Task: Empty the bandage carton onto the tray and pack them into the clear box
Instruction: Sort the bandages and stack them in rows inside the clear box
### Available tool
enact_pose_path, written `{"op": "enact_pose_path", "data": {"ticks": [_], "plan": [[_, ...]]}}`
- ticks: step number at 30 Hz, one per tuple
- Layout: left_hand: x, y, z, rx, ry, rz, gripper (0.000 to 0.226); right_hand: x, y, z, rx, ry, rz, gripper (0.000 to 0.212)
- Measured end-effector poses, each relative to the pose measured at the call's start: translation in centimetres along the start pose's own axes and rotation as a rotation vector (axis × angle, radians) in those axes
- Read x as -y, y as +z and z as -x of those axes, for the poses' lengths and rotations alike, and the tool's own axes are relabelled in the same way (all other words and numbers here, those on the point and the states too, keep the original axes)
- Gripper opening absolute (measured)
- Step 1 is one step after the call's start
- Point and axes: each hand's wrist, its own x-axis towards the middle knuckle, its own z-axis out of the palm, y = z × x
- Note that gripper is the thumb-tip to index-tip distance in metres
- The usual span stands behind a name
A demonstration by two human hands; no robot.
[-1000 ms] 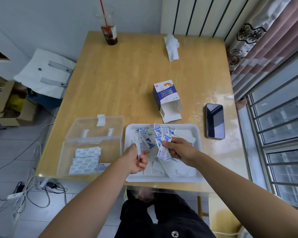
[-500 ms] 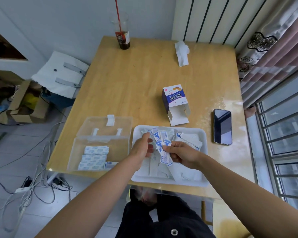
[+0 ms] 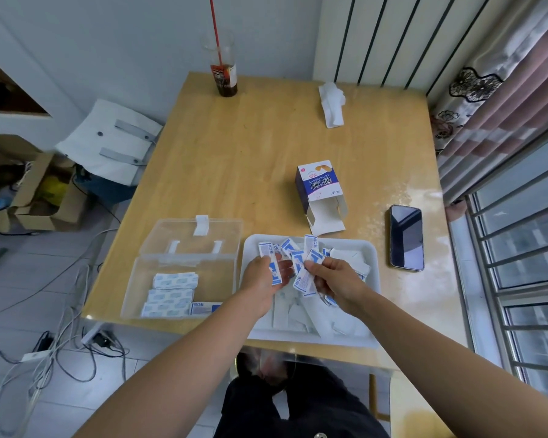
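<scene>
Left hand [image 3: 260,281] now pinches bandage [image 3: 273,267], wooden table [image 3: 234,153], floor [image 3: 29,298]

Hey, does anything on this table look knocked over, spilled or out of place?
Nothing looks spilled or damaged. The bandage carton lies on its side, end flaps open, beyond the tray, and a crumpled tissue sits near the table's far edge. The bandages heaped loose on the tray fit the job.
</scene>
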Motion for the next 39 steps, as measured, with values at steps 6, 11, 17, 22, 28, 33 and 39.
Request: {"op": "enact_pose_path", "data": {"ticks": [6, 11, 17, 22, 28, 33, 39], "plan": [[0.4, 0.8, 1.1, 0.197, -0.065, -0.026, 0.038, -0.1, 2.2, -0.1, 0.075, -0.043, 0.169, 0.011], [0.7, -0.1, 0.7, 0.146, 0.027, -0.061, 0.035, -0.2, 2.6, -0.8, -0.026, -0.129, 0.517, 0.025], [0.8, -0.5, 1.0, 0.197, -0.089, 0.007, 0.032, -0.3, 4.3, -0.7, -0.057, -0.164, 0.805, 0.039], [1.1, -1.3, 0.6, 0.163, -0.117, -0.115, 0.030, 0.1, 5.0, -1.1, 0.032, -0.172, 0.949, 0.032], [1.6, -2.1, -0.7, 0.015, -0.063, -0.108, 0.030, 0.6, 4.6, -2.1, 0.017, -0.153, 0.847, 0.038], [1.0, -1.8, -1.1, 0.027, -0.087, -0.101, 0.022, 0.3, 3.5, -4.6, -0.211, -0.060, 0.985, 0.020], [1.6, -2.1, -2.3, -0.058, -0.101, -0.163, 0.021, 0.0, 5.1, -6.2, -0.154, 0.001, 1.094, 0.027]]}}
